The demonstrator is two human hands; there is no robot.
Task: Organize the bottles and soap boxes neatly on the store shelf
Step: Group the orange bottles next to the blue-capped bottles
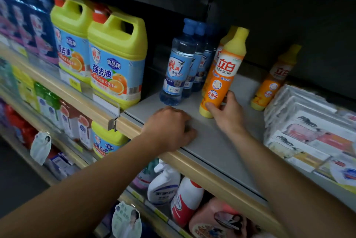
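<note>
My right hand (pixel 226 111) grips the base of an orange dish-soap bottle (pixel 224 72) with a yellow cap, standing on the grey shelf (pixel 210 141). Another orange bottle stands right behind it. To its left is a row of clear blue bottles (pixel 178 68). A further orange bottle (pixel 273 81) leans at the right, next to stacked soap boxes (pixel 312 131) in clear wrap. My left hand (pixel 169 128) rests on the shelf's front edge with curled fingers and holds nothing.
Two big yellow jugs (pixel 117 64) stand at the left of the shelf, with blue packs (pixel 25 20) beyond them. The lower shelf holds spray bottles (pixel 163 183) and other detergents. A wooden lip (pixel 192 162) runs along the shelf front.
</note>
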